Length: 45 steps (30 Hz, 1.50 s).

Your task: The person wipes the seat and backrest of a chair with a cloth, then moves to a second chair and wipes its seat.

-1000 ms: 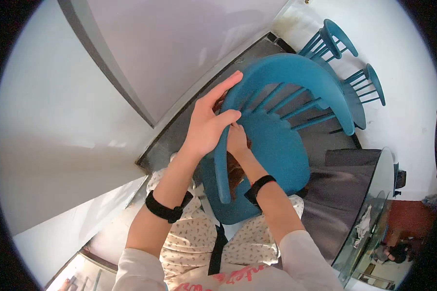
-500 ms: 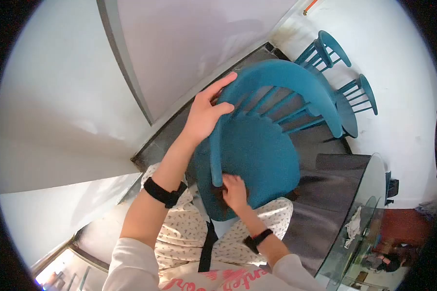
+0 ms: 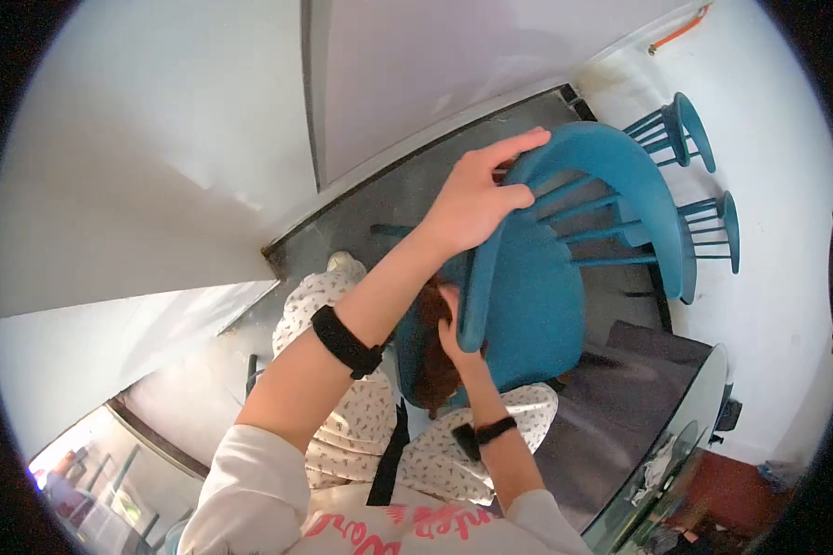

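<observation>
A blue chair point(image 3: 537, 314) with a curved backrest and spindles stands in front of me, close against my legs. My left hand point(image 3: 486, 194) is closed around the curved top rail, thumb on the near side and fingers over the far side. Low at the end of the chair's armrest point(image 3: 473, 319) is my right hand point(image 3: 455, 338), partly hidden behind it. Its fingers are on a crumpled reddish-brown cloth point(image 3: 433, 361), which hangs over the left edge of the seat.
More blue chairs point(image 3: 690, 139) stand along the white wall point(image 3: 768, 185) at the right. A glass-topped table point(image 3: 703, 388) with a dark cover is at the lower right. Pale panels point(image 3: 185, 166) border the grey floor point(image 3: 342, 227) on the left.
The view has shifted, and the chair looks more tilted. My right hand has moved from the seat to behind the armrest end, and more of the brown cloth shows. My left hand keeps its hold.
</observation>
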Motion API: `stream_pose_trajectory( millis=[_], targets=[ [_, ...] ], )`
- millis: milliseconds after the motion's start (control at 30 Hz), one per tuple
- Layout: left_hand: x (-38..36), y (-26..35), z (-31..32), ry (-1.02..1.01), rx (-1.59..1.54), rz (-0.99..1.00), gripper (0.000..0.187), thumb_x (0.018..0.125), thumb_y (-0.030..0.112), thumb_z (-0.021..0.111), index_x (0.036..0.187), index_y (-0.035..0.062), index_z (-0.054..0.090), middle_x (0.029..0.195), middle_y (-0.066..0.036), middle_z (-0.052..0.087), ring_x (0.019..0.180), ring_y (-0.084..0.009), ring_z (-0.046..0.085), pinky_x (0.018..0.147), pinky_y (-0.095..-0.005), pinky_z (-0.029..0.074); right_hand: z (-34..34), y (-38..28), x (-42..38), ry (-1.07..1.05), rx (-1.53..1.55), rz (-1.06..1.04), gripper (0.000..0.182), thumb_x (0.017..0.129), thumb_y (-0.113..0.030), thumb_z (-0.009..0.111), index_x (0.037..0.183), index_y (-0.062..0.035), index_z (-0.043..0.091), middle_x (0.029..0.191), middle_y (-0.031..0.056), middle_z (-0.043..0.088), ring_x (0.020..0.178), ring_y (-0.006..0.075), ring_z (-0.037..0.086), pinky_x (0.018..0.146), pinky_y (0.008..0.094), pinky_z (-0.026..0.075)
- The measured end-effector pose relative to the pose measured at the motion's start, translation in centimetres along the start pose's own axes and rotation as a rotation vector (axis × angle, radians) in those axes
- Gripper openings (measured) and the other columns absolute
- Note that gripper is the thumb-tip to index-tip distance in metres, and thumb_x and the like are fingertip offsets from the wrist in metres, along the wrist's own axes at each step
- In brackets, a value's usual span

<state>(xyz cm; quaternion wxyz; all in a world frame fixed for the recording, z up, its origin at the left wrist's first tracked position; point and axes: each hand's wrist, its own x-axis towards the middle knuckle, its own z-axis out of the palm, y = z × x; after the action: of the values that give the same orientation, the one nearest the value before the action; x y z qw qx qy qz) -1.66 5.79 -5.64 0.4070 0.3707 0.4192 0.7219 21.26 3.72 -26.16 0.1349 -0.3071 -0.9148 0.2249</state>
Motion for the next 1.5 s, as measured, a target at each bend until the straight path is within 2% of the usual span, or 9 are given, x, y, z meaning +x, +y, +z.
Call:
stream_pose_trajectory(
  millis=[300,367,633,733,867,1033,1200,1333,1500],
  targets=[
    [0.1,0.0,0.1,-0.016,0.019,-0.041,0.062,0.068,0.002,0.056,0.129,0.0086,0.052,0.123,-0.008,0.056,0.104,-0.0159,0.054,0.095,-0.0300,0.040,1.0,2.1,7.4,-0.098,-0.252,0.040,0.024,0.081,-0.010,0.049,0.101,0.0002,0.059,0.108,0.0168,0.054,0.097,0.0360,0.049,0.083,0.0449,0.040],
    [0.0,0.1,0.0,-0.001,0.048,0.010,0.061,0.068,0.002,0.056,0.129,0.0088,0.053,0.118,-0.007,0.058,0.100,-0.0154,0.054,0.093,-0.0299,0.041,1.2,2.3,6.9,-0.068,-0.352,-0.086,0.022,0.081,-0.011,0.051,0.099,-0.0026,0.061,0.107,0.0133,0.054,0.096,0.0344,0.050,0.081,0.0433,0.042],
    [0.2,0.0,-0.1,-0.023,0.086,0.001,0.059,0.069,0.006,0.057,0.128,0.0097,0.053,0.118,-0.010,0.057,0.104,-0.0189,0.053,0.095,-0.0307,0.040,-2.6,-3.1,-1.1,-0.072,-0.126,0.061,0.046,0.067,0.002,0.060,0.108,-0.0175,0.063,0.108,0.0095,0.051,0.095,0.0333,0.051,0.077,0.0453,0.044],
    [0.0,0.1,-0.2,0.001,0.020,-0.023,0.059,0.068,0.006,0.057,0.127,0.0091,0.054,0.119,-0.010,0.057,0.105,-0.0197,0.053,0.096,-0.0305,0.039,-3.8,-5.6,-6.2,-0.191,-0.065,0.116,0.057,0.065,0.007,0.057,0.115,-0.0184,0.061,0.109,0.0145,0.051,0.097,0.0367,0.049,0.082,0.0443,0.043],
    [0.3,-0.4,-0.6,-0.016,0.044,0.011,0.059,0.068,0.006,0.057,0.127,0.0073,0.054,0.119,-0.010,0.057,0.106,-0.0198,0.053,0.096,-0.0294,0.038,-4.1,-6.2,-9.5,-0.185,-0.015,0.126,0.055,0.063,0.008,0.058,0.111,-0.0170,0.063,0.109,0.0128,0.050,0.097,0.0361,0.049,0.083,0.0440,0.043],
    [0.3,-0.3,-0.3,-0.001,0.066,0.001,0.058,0.068,0.006,0.056,0.126,0.0076,0.055,0.118,-0.010,0.057,0.105,-0.0193,0.053,0.094,-0.0291,0.039,-2.2,-4.5,-3.2,-0.129,-0.065,-0.053,0.044,0.065,0.002,0.062,0.104,-0.0157,0.064,0.110,0.0103,0.049,0.099,0.0316,0.048,0.080,0.0424,0.042],
    [0.3,-0.1,-0.4,0.006,0.046,0.019,0.058,0.068,0.005,0.056,0.126,0.0075,0.055,0.118,-0.010,0.057,0.105,-0.0198,0.053,0.094,-0.0290,0.040,1.2,-4.4,4.3,0.047,-0.125,0.006,0.046,0.064,0.010,0.058,0.100,-0.0161,0.068,0.110,0.0132,0.056,0.099,0.0337,0.054,0.083,0.0458,0.043],
    [0.4,-0.3,-0.6,-0.017,0.065,0.001,0.058,0.069,0.005,0.055,0.127,0.0078,0.054,0.118,-0.010,0.057,0.106,-0.0204,0.053,0.094,-0.0292,0.040,0.2,-5.1,2.6,0.042,-0.116,-0.012,0.045,0.066,0.009,0.057,0.102,-0.0169,0.068,0.109,0.0118,0.056,0.100,0.0315,0.053,0.083,0.0441,0.042],
    [0.3,-0.2,-0.5,-0.021,0.063,0.020,0.058,0.069,0.005,0.055,0.128,0.0071,0.053,0.119,-0.011,0.056,0.105,-0.0210,0.054,0.094,-0.0296,0.041,-2.3,-6.9,-3.3,-0.219,-0.101,-0.193,0.033,0.072,-0.003,0.061,0.099,-0.0204,0.069,0.104,0.0051,0.052,0.100,0.0266,0.048,0.081,0.0410,0.040]
  ],
)
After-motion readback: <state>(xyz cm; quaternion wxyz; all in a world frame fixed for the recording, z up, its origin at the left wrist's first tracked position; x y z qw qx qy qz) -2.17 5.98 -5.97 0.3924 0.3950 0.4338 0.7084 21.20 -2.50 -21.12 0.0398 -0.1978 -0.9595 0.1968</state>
